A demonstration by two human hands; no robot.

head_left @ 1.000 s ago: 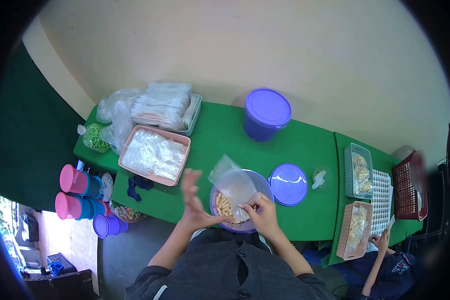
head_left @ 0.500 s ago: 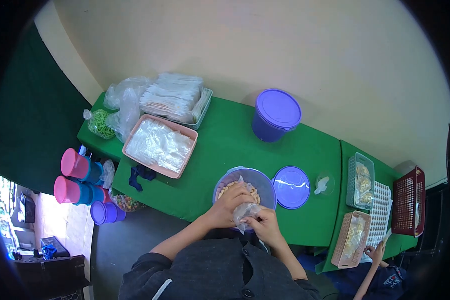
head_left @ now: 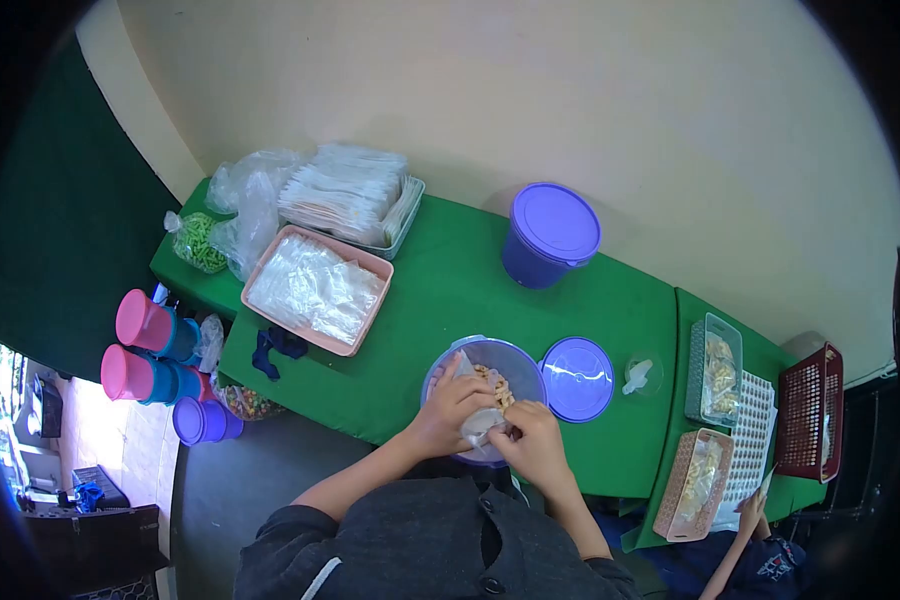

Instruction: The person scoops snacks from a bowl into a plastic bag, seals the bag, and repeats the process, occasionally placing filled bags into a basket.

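Observation:
A clear plastic bag (head_left: 480,424) is held between my two hands, over a purple tub (head_left: 533,372). Pale, finger-sized snack pieces (head_left: 502,388) lie inside the tub. My left hand (head_left: 452,412) has its fingers curled round the bag from the left; some clear plastic shows past its fingertips. My right hand (head_left: 532,442) pinches the bag's near end with thumb and fingers. What the bag contains is hidden by my hands. Just right of the tub lies a round purple lid (head_left: 579,379).
A pink tray of clear bags (head_left: 253,297) sits left, by a basket of stacked white packets (head_left: 345,190). A lidded purple container (head_left: 540,250) stands behind. To the right are a pink basket (head_left: 673,497), a grey basket (head_left: 698,375), a dark red basket (head_left: 810,405) and another person's hand (head_left: 752,510).
My right hand has shifted slightly up and right, and the bag looks flatter between my hands. More snack pieces show in the tub. The view has moved slightly.

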